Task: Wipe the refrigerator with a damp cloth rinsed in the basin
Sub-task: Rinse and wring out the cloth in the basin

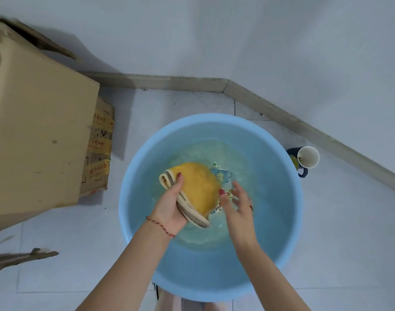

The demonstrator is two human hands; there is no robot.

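Over the round light-blue plastic basin (288,221), which sits on the pale tiled floor with shallow water in its bottom, the person holds a folded yellow terry cloth with a cream underside (195,190) just above the water. The left hand (169,206) grips it from about eight o'clock of the basin's centre, thumb laid across the yellow face and fingers curled beneath the cream folds. The right hand (235,203) is released, fingers spread and relaxed, with only the thumb at the cloth's edge at about three o'clock of the cloth; whether it truly presses there cannot be told. The likeliest trouble from here is a poor wring: with one hand alone clamping the folded bundle, the cloth would probably go to the refrigerator, which is not in view, too wet and drip across the floor. A looser grip could also let the heavy folds slip back into the water with a splash. The tall brown cardboard box (41,131) stands at nine o'clock, close beside the basin, and would soak up any splash; the white paper cup (308,157) at two o'clock sits just outside the rim.
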